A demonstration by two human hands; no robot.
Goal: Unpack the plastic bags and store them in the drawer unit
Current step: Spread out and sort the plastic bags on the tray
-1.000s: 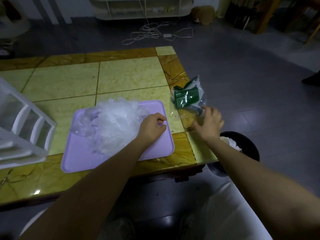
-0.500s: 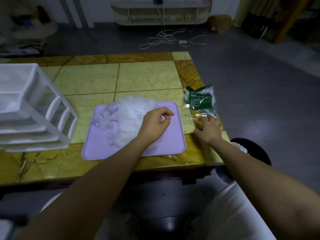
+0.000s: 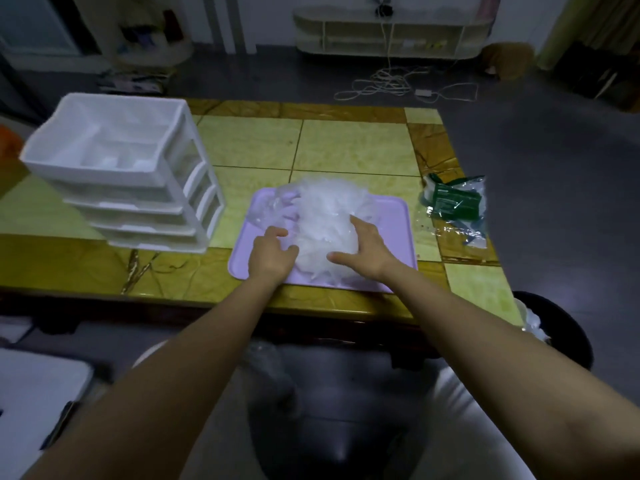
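Clear crumpled plastic bags (image 3: pixel 322 216) heap on a lilac rectangular tray (image 3: pixel 398 220) between the hands: left hand (image 3: pixel 272 256) grips them with curled fingers, right hand (image 3: pixel 369 249) presses them, fingers spread.

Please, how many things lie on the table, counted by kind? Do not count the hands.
White drawer unit: 1
Purple tray: 1
Pile of clear plastic bags, on the tray (single bags cannot be counted): 1
Green packet in clear wrapping: 1
Total: 4
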